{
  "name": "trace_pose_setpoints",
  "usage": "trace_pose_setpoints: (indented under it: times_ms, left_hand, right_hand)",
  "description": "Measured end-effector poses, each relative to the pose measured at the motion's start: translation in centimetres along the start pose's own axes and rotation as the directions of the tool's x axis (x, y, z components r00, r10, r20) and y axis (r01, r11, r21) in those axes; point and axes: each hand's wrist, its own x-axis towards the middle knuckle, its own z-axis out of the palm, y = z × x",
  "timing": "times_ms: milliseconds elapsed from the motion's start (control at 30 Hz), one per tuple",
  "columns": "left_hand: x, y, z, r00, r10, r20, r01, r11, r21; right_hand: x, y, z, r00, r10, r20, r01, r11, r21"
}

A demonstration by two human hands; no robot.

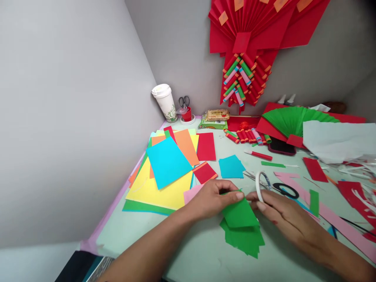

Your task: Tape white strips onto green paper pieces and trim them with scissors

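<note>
My left hand (pixel 216 197) pinches the upper edge of a green paper piece (pixel 240 213) between thumb and fingers. Below that piece lies a loose stack of green paper (pixel 245 241) on the table. My right hand (pixel 273 207) is closed around a narrow roll of white tape (pixel 258 186), which stands up from its fingers close to the green paper's corner. Its fingertips are partly hidden. Scissors with black handles (pixel 286 190) lie just behind the right hand, and a few blue paper squares (pixel 231 167) rest beyond the left hand.
Coloured sheets (pixel 169 162) are piled at left. A white cup (pixel 165 102) and a small red pot with scissors (pixel 186 113) stand by the wall. Rolled paper firecrackers (pixel 249 136), a phone (pixel 281 147) and a green paper fan (pixel 293 117) sit at the back. Pink strips (pixel 331 215) and red scraps lie right.
</note>
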Motion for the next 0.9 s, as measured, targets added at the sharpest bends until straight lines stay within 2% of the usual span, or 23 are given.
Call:
trace_pose_setpoints:
  times_ms: [200, 300, 433, 667, 900]
  left_hand:
    - [-0.2, 0.1, 0.2, 0.996, 0.032, -0.082, -0.024, 0.995, 0.100]
    - [-0.1, 0.0, 0.4, 0.997, 0.019, -0.077, -0.010, 0.994, 0.110]
    - [0.0, -0.2, 0.6, 0.998, 0.025, -0.059, -0.022, 0.999, 0.045]
    - [0.1, -0.4, 1.0, 0.985, 0.090, -0.146, -0.095, 0.995, -0.028]
    - [0.0, -0.4, 1.5, 0.969, 0.156, -0.192, -0.149, 0.988, 0.051]
  right_hand:
    - [0.6, 0.4, 0.3, 0.989, -0.144, -0.018, 0.135, 0.955, -0.265]
    - [0.8, 0.5, 0.5, 0.973, -0.229, -0.037, 0.208, 0.930, -0.303]
    - [0.9, 0.8, 0.7, 0.954, -0.299, -0.034, 0.274, 0.911, -0.307]
    - [0.9, 0.9, 0.9, 0.949, -0.314, -0.011, 0.294, 0.900, -0.321]
    - [0.7, 1.1, 1.1, 0.957, -0.290, 0.001, 0.275, 0.907, -0.319]
